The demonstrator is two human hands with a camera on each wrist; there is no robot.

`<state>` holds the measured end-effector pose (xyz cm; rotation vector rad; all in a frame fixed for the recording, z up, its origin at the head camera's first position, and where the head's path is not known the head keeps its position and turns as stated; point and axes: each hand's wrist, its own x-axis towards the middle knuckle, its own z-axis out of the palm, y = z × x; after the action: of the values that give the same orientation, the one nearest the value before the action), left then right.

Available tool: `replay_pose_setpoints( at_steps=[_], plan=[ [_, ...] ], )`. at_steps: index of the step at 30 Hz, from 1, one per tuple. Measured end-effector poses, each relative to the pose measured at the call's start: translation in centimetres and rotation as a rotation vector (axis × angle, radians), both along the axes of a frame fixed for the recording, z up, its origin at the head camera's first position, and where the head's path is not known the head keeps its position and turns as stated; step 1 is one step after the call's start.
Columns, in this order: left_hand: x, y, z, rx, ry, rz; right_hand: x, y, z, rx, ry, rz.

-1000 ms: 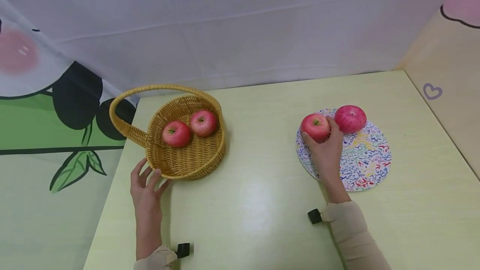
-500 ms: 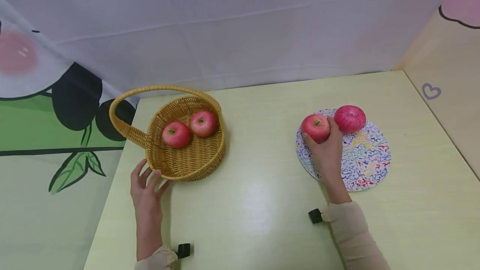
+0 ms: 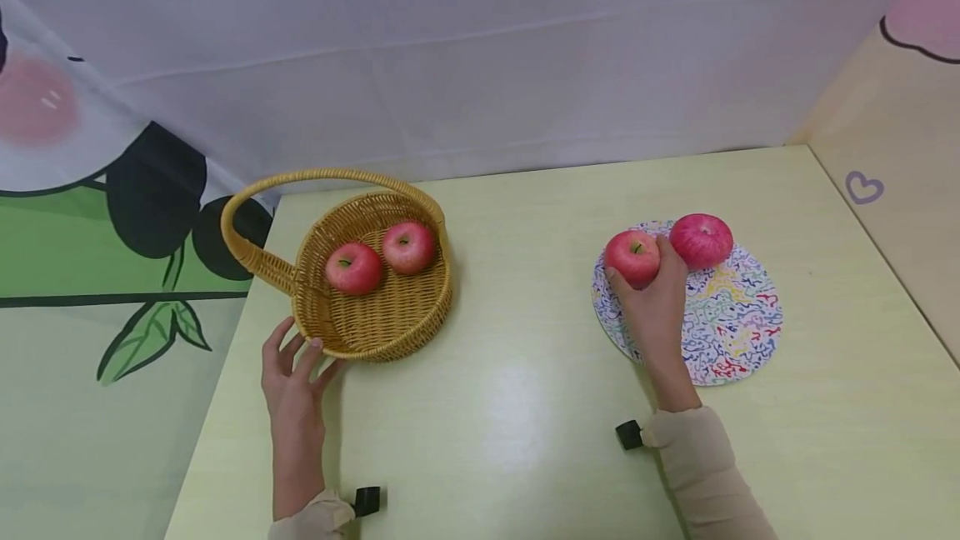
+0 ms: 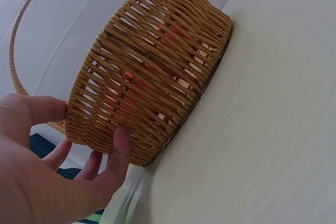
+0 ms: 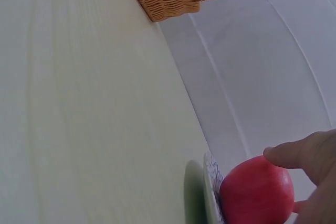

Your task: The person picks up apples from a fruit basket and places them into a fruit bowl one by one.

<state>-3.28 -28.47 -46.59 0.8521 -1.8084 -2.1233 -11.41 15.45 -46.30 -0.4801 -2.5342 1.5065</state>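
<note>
A round wicker basket [image 3: 397,327] with a tall arched handle stands on the left of the table. Two red apples [image 3: 353,268] [image 3: 408,247] lie inside it. My left hand [image 3: 294,390] is at its near left side, digits spread, with fingertips against the rim and woven wall [image 4: 142,82]. On the right, my right hand [image 3: 656,307] holds a red apple [image 3: 632,257] between thumb and fingers, at the left side of a round, colourfully patterned plate [image 3: 731,327]. In the right wrist view this apple [image 5: 257,192] sits close against the plate. Another, darker red apple [image 3: 701,241] lies just beyond my fingers.
The pale table [image 3: 510,315] runs between basket and plate. A white cloth [image 3: 480,65] hangs behind its back edge. A beige panel [image 3: 892,215] stands along the right side, and a printed cloth [image 3: 112,423] is at the left.
</note>
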Motion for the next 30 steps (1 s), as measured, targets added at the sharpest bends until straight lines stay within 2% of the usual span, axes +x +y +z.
replay_pose_setpoints(
  at_steps=[20,30],
  plan=[
    [-0.1,0.2,0.0,-0.015,0.000,-0.005,0.6,-0.6,1.0,0.074,0.204,-0.019],
    [-0.1,0.1,0.1,-0.013,-0.003,-0.002,0.2,-1.0,1.9,0.007,0.294,0.066]
  ],
)
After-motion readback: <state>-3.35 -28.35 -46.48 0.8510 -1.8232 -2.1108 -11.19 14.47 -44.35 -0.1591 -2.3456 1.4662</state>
